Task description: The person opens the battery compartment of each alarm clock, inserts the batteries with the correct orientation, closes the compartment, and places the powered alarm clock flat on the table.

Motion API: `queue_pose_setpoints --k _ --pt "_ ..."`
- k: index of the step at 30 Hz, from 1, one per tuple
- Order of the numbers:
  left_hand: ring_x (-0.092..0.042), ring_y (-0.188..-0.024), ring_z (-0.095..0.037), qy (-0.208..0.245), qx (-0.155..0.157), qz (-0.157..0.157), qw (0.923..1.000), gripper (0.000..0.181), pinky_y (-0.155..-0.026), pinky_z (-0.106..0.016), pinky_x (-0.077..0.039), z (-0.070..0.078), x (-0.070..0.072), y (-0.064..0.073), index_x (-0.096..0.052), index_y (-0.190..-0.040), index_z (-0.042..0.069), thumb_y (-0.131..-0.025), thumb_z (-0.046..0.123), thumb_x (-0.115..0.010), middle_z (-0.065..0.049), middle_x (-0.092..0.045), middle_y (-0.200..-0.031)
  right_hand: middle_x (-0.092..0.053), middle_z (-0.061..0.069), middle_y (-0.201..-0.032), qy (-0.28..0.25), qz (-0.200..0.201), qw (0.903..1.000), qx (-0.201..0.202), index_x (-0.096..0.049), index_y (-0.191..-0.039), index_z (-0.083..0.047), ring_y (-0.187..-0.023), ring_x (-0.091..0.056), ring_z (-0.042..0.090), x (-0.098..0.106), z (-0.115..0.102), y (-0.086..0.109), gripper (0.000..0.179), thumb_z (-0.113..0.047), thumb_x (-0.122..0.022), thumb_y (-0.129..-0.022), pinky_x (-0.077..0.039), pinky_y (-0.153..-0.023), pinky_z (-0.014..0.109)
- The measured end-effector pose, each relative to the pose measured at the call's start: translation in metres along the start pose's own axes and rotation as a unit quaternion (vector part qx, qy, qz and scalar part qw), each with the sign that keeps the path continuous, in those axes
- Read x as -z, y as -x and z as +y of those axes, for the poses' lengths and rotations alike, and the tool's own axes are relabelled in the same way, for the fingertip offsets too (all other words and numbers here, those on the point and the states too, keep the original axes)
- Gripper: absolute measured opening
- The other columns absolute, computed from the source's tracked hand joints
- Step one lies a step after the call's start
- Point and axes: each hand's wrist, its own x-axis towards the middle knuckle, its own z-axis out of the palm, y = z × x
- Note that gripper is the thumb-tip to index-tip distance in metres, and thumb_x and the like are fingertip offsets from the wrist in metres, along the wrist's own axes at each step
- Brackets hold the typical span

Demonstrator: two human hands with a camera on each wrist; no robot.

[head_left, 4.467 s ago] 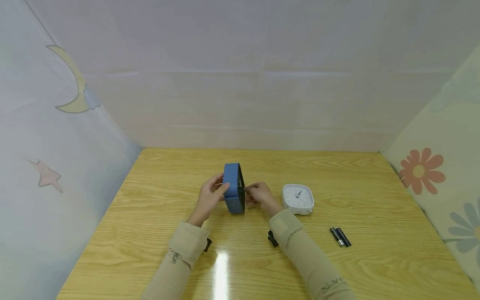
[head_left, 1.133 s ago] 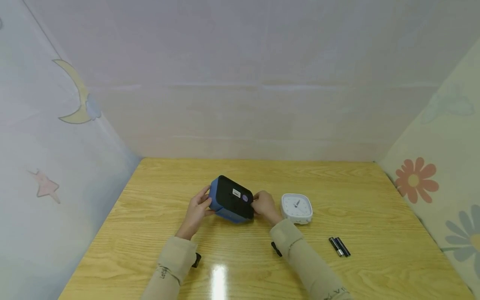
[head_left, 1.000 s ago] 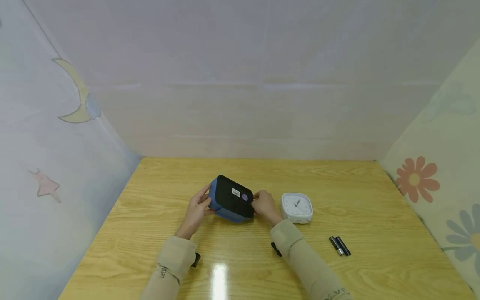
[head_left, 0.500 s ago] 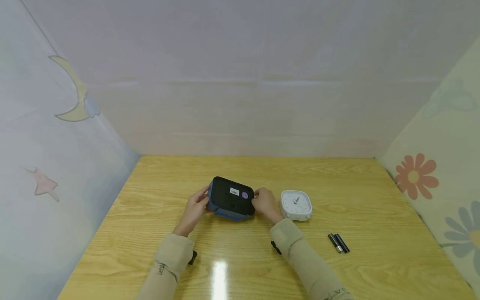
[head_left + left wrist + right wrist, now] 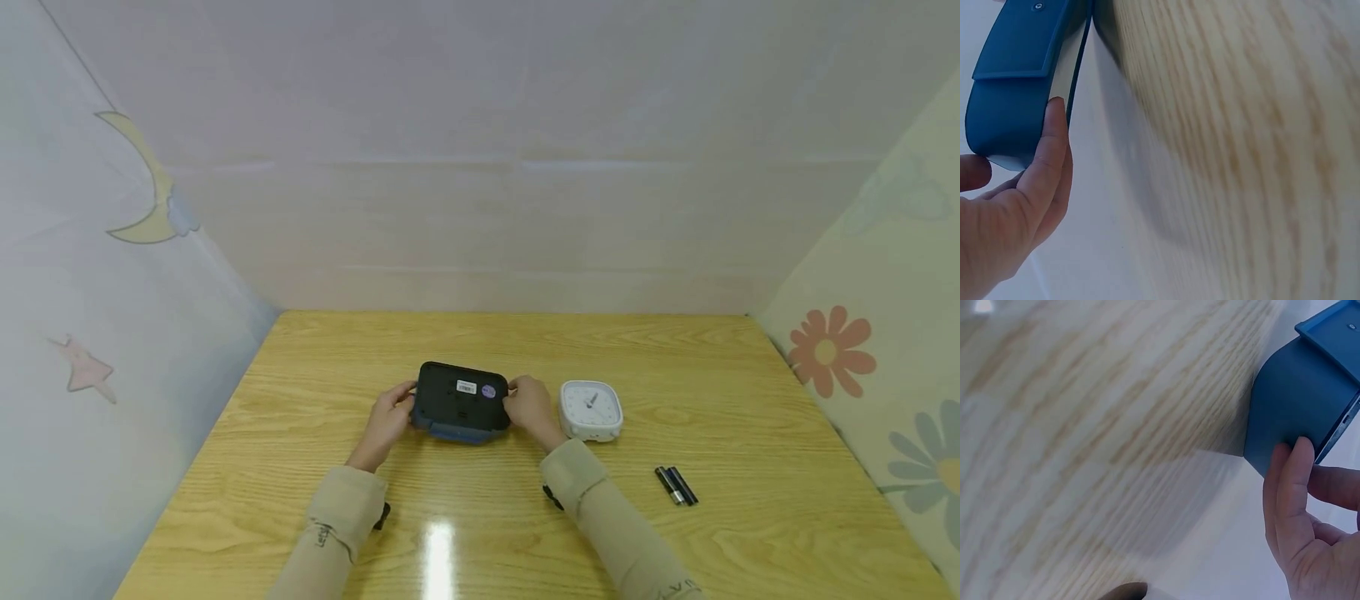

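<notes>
A blue box-shaped case with rounded corners has its black back (image 5: 461, 397) facing up toward the head camera, bearing a white barcode label and a round purple sticker. My left hand (image 5: 387, 423) grips its left end; in the left wrist view, thumb and fingers (image 5: 1054, 131) lie on either side of the blue casing (image 5: 1013, 100). At the other end my right hand (image 5: 529, 408) pinches the case, its fingers (image 5: 1294, 494) against the blue side (image 5: 1297, 394) in the right wrist view. The case's front is hidden from the head camera.
Right of the hands, a white alarm clock (image 5: 591, 410) lies dial up on the wooden table (image 5: 315, 350). Two dark batteries (image 5: 676, 486) lie side by side further right and nearer. Fabric with printed pictures stands along the back and sides.
From edge-on, the blue case has turned so its black back faces the head camera. Lately it has tilted down and levelled between both hands. The clock and batteries stay put.
</notes>
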Motion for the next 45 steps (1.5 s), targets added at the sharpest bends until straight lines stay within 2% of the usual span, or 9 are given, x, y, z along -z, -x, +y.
queue_pose_setpoints --k 7,11,15,17,20,24,33,40,45 --pt "-0.055 -0.098 -0.029 -0.033 0.025 0.004 0.9991 0.046 -0.07 -0.037 -0.051 -0.003 -0.003 -0.002 -0.038 -0.136 -0.002 -0.096 0.018 -0.045 -0.023 -0.047 -0.124 -0.065 0.018 -0.09 0.021 0.001 0.9998 -0.004 -0.063 -0.104 0.01 -0.076 -0.061 0.027 -0.001 -0.002 0.002 0.025 -0.003 -0.061 -0.082 -0.051 -0.067 0.037" --pt "-0.055 -0.099 -0.03 -0.044 0.037 0.0 0.9983 0.049 -0.07 -0.036 -0.052 -0.003 -0.005 -0.003 -0.037 -0.136 -0.003 -0.092 0.013 -0.05 -0.025 -0.047 -0.122 -0.065 0.018 -0.089 0.022 0.0 0.9998 0.0 -0.063 -0.104 0.011 -0.075 -0.061 0.026 0.0 -0.002 0.002 0.026 -0.003 -0.061 -0.082 -0.05 -0.066 0.037" --pt "-0.055 -0.097 -0.029 -0.049 0.038 -0.003 0.9981 0.049 -0.068 -0.035 -0.051 -0.005 -0.007 -0.005 -0.036 -0.137 -0.004 -0.091 0.007 -0.048 -0.024 -0.048 -0.121 -0.065 0.019 -0.089 0.027 0.003 0.9996 0.01 -0.063 -0.103 0.011 -0.076 -0.061 0.027 0.0 -0.001 0.001 0.025 -0.004 -0.061 -0.082 -0.05 -0.066 0.038" --pt "-0.053 -0.102 -0.03 -0.055 0.035 -0.006 0.9979 0.048 -0.07 -0.035 -0.049 -0.006 -0.008 -0.006 -0.036 -0.137 -0.004 -0.09 0.006 -0.046 -0.025 -0.047 -0.125 -0.065 0.019 -0.089 0.031 0.003 0.9995 0.011 -0.063 -0.103 0.01 -0.076 -0.061 0.027 0.0 -0.001 0.001 0.025 -0.004 -0.061 -0.082 -0.05 -0.066 0.038" --pt "-0.045 -0.116 -0.033 -0.06 0.03 -0.01 0.9977 0.047 -0.085 -0.04 -0.045 -0.007 -0.009 -0.006 -0.035 -0.136 -0.006 -0.091 0.004 -0.043 -0.024 -0.042 -0.133 -0.065 0.018 -0.089 0.033 0.003 0.9994 0.01 -0.063 -0.103 0.01 -0.075 -0.06 0.026 -0.001 -0.001 0.001 0.025 -0.004 -0.061 -0.082 -0.05 -0.066 0.038" --pt "-0.032 -0.127 -0.034 -0.058 0.029 -0.013 0.9978 0.046 -0.099 -0.045 -0.034 -0.007 -0.01 -0.007 -0.036 -0.135 -0.006 -0.091 0.003 -0.04 -0.023 -0.037 -0.137 -0.065 0.017 -0.087 0.035 0.002 0.9993 0.009 -0.062 -0.104 0.01 -0.073 -0.059 0.025 -0.002 -0.002 0.001 0.026 -0.004 -0.06 -0.082 -0.05 -0.066 0.038" --pt "-0.03 -0.128 -0.035 -0.072 0.029 -0.011 0.9969 0.044 -0.101 -0.046 -0.031 -0.008 -0.01 -0.007 -0.038 -0.135 -0.005 -0.091 0.001 -0.04 -0.023 -0.037 -0.137 -0.065 0.017 -0.087 0.039 -0.004 0.9992 0.002 -0.063 -0.104 0.01 -0.07 -0.058 0.022 -0.002 -0.006 0.0 0.025 -0.003 -0.061 -0.083 -0.05 -0.064 0.035" --pt "-0.037 -0.124 -0.035 -0.078 0.052 -0.02 0.9954 0.044 -0.084 -0.039 -0.041 -0.011 -0.01 -0.006 -0.037 -0.135 -0.006 -0.092 0.001 -0.039 -0.024 -0.037 -0.136 -0.065 0.018 -0.088 0.038 -0.006 0.9993 0.0 -0.063 -0.104 0.01 -0.069 -0.058 0.021 -0.004 -0.007 0.0 0.025 -0.003 -0.061 -0.083 -0.05 -0.063 0.034" --pt "-0.037 -0.124 -0.035 -0.078 0.053 -0.026 0.9952 0.044 -0.087 -0.039 -0.041 -0.013 -0.01 -0.006 -0.037 -0.135 -0.005 -0.092 0.0 -0.04 -0.025 -0.039 -0.135 -0.065 0.019 -0.09 0.049 -0.002 0.9988 0.008 -0.063 -0.104 0.011 -0.072 -0.06 0.023 -0.004 -0.007 -0.001 0.025 -0.003 -0.061 -0.083 -0.051 -0.067 0.037"
